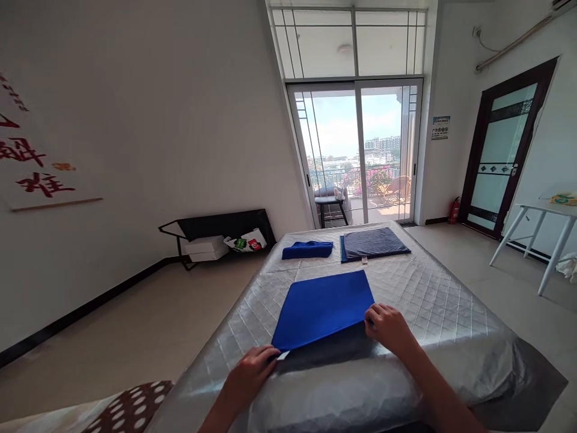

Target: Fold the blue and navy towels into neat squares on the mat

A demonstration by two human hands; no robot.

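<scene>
A blue cloth spreads over the plastic-covered mattress, its near edge raised with a shadow beneath. At the near left corner, my left hand is closed on the cloth between thumb and fingers. My right hand pinches the near right corner, a little higher than the left. Beyond it lie a small folded blue cloth on the left and a flat stack of grey and blue cloths on the right, with a white tag at its near edge.
A black rack with white boxes stands by the left wall. On the right are a white table, a dark-framed door and a fire extinguisher. Sliding glass doors are behind the mattress; a dotted brown fabric is at lower left.
</scene>
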